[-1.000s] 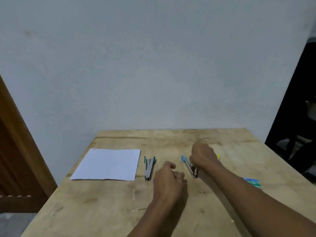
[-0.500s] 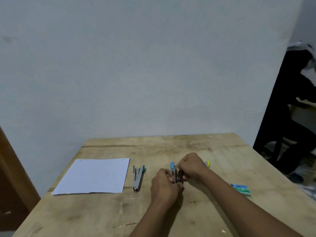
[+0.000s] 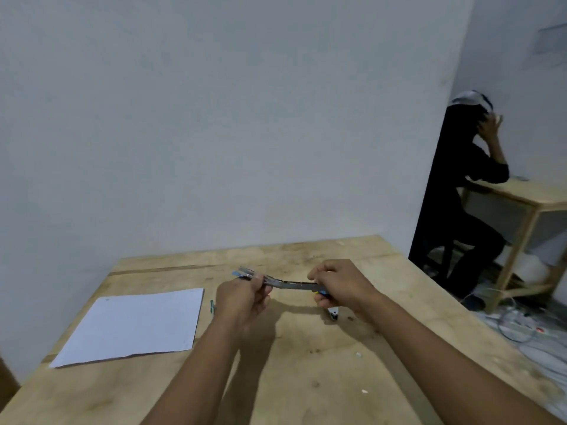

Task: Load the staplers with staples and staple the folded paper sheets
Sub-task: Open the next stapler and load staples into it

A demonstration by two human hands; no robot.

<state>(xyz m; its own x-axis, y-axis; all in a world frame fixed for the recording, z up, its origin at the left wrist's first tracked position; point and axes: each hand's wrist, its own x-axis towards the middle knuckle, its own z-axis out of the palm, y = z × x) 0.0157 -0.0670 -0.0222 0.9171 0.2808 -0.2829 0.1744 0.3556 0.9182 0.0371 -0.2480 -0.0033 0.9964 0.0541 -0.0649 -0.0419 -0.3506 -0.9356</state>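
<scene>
The stapler (image 3: 290, 284) is up off the table (image 3: 306, 378), swung open into one long line and held level between the two hands. From where I stand no strip of staples shows in its channel, though the blur makes that hard to be sure of. I'd judge the loading barely begun: opened, not yet filled. The paper sheet (image 3: 132, 328) lies flat over to the left, with no staple in it that I can see. A second stapler (image 3: 212, 307) shows only as a teal sliver on the boards just behind the left hand (image 3: 242, 302). So nearly all the work is left.

The left hand has its fingers curled round the blue-tipped end, pinching it. The right hand (image 3: 340, 285) is closed round the other end, knuckles up. Both forearms reach in from the near edge, wrists raised. A small pale object (image 3: 333, 313) sits on the table just under the right hand; I cannot tell what it is.
</scene>
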